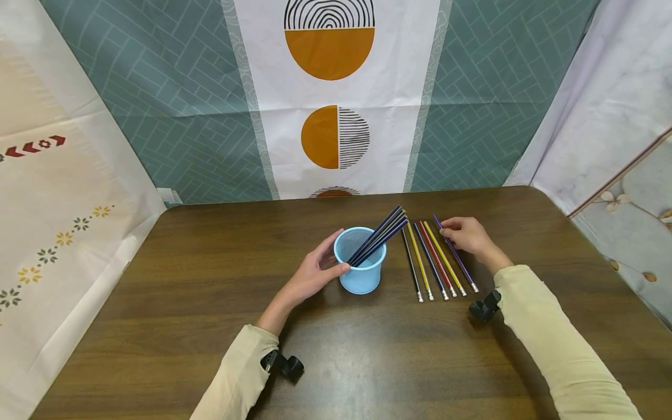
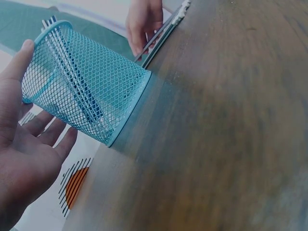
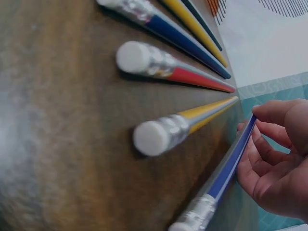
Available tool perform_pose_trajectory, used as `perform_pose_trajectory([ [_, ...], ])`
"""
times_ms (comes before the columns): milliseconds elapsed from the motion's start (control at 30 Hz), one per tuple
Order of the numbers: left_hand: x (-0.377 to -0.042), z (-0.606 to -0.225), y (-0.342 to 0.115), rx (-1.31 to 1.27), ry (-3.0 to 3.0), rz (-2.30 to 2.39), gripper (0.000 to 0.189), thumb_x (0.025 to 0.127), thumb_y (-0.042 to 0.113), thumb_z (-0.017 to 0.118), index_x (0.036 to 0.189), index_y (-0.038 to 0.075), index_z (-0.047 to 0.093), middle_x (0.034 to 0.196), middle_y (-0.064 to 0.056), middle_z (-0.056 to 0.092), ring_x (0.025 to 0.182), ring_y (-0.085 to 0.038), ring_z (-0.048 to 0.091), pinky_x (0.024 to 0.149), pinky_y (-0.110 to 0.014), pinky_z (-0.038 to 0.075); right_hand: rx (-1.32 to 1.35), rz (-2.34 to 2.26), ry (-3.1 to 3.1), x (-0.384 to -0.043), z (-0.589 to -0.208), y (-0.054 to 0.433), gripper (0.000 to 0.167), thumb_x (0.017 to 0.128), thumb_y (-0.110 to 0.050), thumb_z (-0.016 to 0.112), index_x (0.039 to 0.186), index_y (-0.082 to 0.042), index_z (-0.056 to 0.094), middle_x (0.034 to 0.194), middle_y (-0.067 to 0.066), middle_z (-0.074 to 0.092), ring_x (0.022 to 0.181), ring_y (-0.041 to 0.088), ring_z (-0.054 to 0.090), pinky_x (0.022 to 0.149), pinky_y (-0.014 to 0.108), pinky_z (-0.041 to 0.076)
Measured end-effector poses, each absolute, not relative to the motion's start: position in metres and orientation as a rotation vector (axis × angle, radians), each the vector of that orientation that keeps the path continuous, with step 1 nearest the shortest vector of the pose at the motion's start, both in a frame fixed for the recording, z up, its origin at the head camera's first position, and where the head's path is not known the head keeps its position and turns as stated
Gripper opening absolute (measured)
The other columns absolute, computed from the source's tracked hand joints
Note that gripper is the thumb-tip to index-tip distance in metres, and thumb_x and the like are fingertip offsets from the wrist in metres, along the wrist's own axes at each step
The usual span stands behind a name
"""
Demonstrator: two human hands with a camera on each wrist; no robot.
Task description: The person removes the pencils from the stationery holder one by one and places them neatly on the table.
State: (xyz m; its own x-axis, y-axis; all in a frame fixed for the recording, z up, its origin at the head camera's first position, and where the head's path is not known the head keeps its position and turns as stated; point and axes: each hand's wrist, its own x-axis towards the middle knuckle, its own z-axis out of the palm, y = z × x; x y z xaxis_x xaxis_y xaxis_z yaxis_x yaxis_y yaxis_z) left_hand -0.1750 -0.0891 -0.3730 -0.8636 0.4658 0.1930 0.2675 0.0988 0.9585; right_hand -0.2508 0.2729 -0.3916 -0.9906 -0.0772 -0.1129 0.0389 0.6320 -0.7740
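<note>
Fingers of the right hand (image 1: 467,236) pinch a blue pencil (image 1: 462,265), right of 5 others (image 1: 436,256) on the surface (image 1: 388,344); the left hand (image 1: 308,275) grips a mesh cup (image 1: 361,283), its pencils (image 1: 383,236) leaning right, any lettering too small to read.

Head camera: high, facing forward and down over the table (image 1: 210,274); left wrist camera (image 1: 283,366): near the cup (image 1: 362,281), tilted; right wrist camera (image 1: 485,306): closest, facing along the pencils (image 3: 197,79); all views share these.
</note>
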Motion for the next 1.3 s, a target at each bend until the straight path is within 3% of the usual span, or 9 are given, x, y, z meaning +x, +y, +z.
perform_pose_trajectory([
  [300,-0.1732,-0.3707,-0.0915,0.737,2.231,1.839,0.068,0.092,-0.001,0.062,0.151,0.000,0.028,0.146,-0.024,0.040,0.131,-0.038,0.041,0.105,-0.052,0.036,-0.022,-1.265,2.739,-0.2486,-0.3951,0.2700,0.037,0.099,-0.013,0.054,0.126,0.012,0.054,0.118,0.028,0.056,0.096,0.033,0.060,0.076,0.036,0.056],
  [1300,-0.1775,-0.3788,-0.0896,0.738,2.238,1.837,0.067,0.093,0.001,0.062,0.151,0.001,0.028,0.147,-0.021,0.038,0.132,-0.036,0.042,0.105,-0.050,0.036,-0.049,-1.225,2.801,-0.2477,-0.3993,0.2690,0.033,0.096,-0.011,0.056,0.119,0.012,0.059,0.112,0.028,0.060,0.086,0.031,0.063,0.070,0.033,0.055],
])
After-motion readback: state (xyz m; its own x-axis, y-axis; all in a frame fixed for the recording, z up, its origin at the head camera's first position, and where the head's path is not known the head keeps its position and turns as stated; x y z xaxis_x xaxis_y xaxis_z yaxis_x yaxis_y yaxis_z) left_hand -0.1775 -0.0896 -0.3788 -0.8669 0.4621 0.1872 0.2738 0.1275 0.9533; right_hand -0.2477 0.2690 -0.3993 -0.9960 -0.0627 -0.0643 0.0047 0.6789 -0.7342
